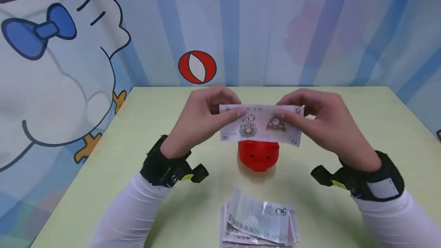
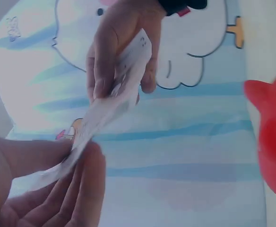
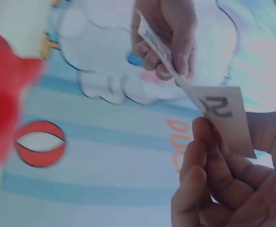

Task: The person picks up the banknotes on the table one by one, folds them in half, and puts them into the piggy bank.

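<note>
Both hands hold one pale purple banknote [image 1: 259,135] up, stretched flat between them. My left hand [image 1: 206,119] pinches its left end between thumb and fingers, while my right hand [image 1: 325,123] pinches the right end the same way. From the left wrist view, the note [image 2: 112,111] runs edge-on from one hand to the other. A short flap [image 3: 228,118] of it sticks out past the right thumb in the right wrist view. Behind the note's lower edge is a red piggy bank [image 1: 258,158], its top hidden by the note in the head view.
A loose stack of banknotes [image 1: 258,221] lies at the table's near edge, a green 50 on top. The pale table [image 1: 165,102] ends at a striped blue backdrop [image 1: 255,30] with a painted duck [image 1: 69,87] and a red-and-white ball [image 1: 197,67].
</note>
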Available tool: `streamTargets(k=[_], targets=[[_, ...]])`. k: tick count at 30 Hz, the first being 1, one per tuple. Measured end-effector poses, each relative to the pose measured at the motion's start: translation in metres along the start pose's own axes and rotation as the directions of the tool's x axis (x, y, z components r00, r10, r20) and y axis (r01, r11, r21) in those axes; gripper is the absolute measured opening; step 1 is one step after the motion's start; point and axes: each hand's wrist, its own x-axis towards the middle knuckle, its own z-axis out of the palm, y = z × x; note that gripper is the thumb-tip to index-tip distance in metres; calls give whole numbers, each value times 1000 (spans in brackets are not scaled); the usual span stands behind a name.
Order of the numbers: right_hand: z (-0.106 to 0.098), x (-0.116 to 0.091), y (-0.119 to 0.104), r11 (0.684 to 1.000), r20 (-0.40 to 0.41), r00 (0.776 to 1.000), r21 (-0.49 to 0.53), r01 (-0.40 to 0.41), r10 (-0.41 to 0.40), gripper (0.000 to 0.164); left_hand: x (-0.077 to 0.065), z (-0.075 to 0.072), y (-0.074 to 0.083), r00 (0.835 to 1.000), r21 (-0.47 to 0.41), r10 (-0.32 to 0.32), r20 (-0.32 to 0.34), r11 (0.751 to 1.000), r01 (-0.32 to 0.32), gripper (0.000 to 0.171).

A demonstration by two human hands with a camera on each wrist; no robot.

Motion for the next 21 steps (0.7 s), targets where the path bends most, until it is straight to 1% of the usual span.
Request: streamTargets(k=[3, 5, 6, 7, 8, 9, 10, 11, 12, 13, 14, 15, 16, 17, 18, 19, 20, 21], targets=[[-4, 7, -6, 998, -71, 996, 47, -46, 49, 18, 7, 1, 3, 997, -93, 3, -71, 996, -10, 23], [-5, 11, -8, 996, -103, 993, 73, -49, 56, 20, 10, 3, 1, 996, -155, -17, -85, 988, 4, 27], [-4, 13, -7, 997, -128, 991, 70, -32, 41, 21, 11, 4, -1, 996, -185, -30, -87, 983, 14, 28], [-2, 15, -7, 998, -164, 986, 58, 4, 6, 23, 12, 4, -3, 995, -214, -47, -91, 977, 27, 29], [0, 17, -6, 998, -218, 975, 38, 53, -43, 25, 13, 5, -5, 993, -243, -62, -101, 969, 36, 29], [3, 20, -4, 993, -286, 952, 2, 118, -113, 26, 15, 6, -9, 990, -266, -76, -116, 963, 43, 28], [7, 23, -3, 980, -363, 911, -55, 189, -196, 26, 16, 6, -12, 987, -277, -88, -134, 960, 48, 28], [12, 25, -1, 956, -437, 850, -128, 264, -294, 25, 17, 7, -15, 982, -279, -97, -160, 959, 49, 28], [17, 28, 0, 917, -499, 770, -208, 339, -398, 24, 18, 8, -19, 977, -267, -93, -192, 963, 39, 27], [22, 29, 3, 871, -534, 688, -290, 397, -491, 23, 19, 8, -22, 970, -241, -82, -228, 970, 26, 27], [27, 30, 5, 824, -540, 623, -367, 432, -567, 21, 20, 9, -25, 963, -210, -63, -262, 978, 7, 26], [30, 31, 6, 780, -519, 582, -432, 453, -626, 21, 21, 10, -27, 955, -172, -45, -294, 985, -7, 26], [34, 31, 7, 744, -484, 567, -473, 472, -667, 21, 20, 12, -27, 947, -133, -25, -321, 991, -18, 25], [36, 31, 8, 720, -437, 577, -489, 492, -690, 21, 19, 13, -25, 940, -98, -5, -342, 995, -30, 24], [39, 31, 10, 716, -396, 604, -486, 502, -692, 22, 18, 13, -22, 935, -70, 21, -355, 996, -49, 24], [40, 30, 11, 722, -350, 645, -479, 500, -679, 24, 16, 14, -19, 932, -59, 37, -359, 996, -63, 23], [40, 30, 11, 737, -318, 684, -462, 493, -657, 27, 14, 14, -14, 933, -63, 49, -355, 995, -77, 23], [42, 31, 11, 761, -309, 714, -435, 481, -628, 29, 13, 15, -9, 937, -74, 58, -346, 993, -89, 22]])
